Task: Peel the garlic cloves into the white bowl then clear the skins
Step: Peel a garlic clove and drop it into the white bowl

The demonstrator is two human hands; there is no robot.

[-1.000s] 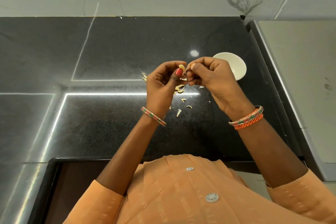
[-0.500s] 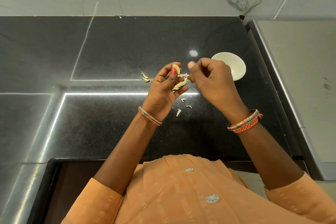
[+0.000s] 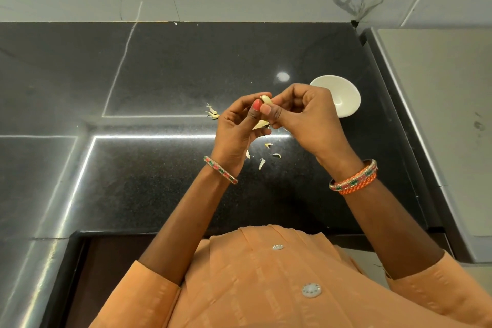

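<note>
Black granite counter [image 3: 165,66] under both hands, left hand [image 3: 237,125] and right hand [image 3: 306,114] pinching one garlic clove [image 3: 266,99] just left of the white bowl [image 3: 343,96], likely so skin scraps [image 3: 262,162] fall clear of the bowl.

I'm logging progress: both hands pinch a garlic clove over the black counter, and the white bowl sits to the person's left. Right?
Not quite. The head view shows the white bowl to the person's right, beyond the right hand. The rest holds: it and the left hand pinch the garlic clove over the black counter.
</note>
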